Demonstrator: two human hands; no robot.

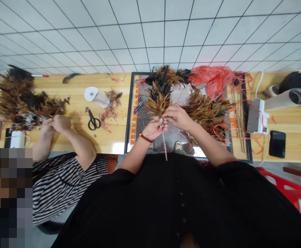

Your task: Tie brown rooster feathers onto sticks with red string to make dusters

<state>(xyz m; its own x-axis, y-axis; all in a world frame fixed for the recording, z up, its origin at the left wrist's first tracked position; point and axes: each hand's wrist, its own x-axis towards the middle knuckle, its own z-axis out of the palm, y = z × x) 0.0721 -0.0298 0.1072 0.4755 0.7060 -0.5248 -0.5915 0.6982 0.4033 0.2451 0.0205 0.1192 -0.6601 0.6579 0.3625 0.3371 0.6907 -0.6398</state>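
My left hand (154, 129), with a red bead bracelet on its wrist, is closed around a thin wooden stick (164, 146) topped by a tuft of brown feathers (157, 102). My right hand (178, 117) is closed too, fingers pinched against the base of the tuft just above the left hand. The stick's lower end points toward my black clothing. A pile of brown and black feathers (208, 111) lies to the right of my hands on a framed board (129, 113).
Beside me at the left, a person in a striped shirt (62, 182) handles feathers (23, 100) with both hands. Black scissors (93, 120), a white roll (96, 95), a red plastic bag (212, 78), a phone (277, 144), a power strip (256, 116) and red thread lie on the wooden table (295, 137).
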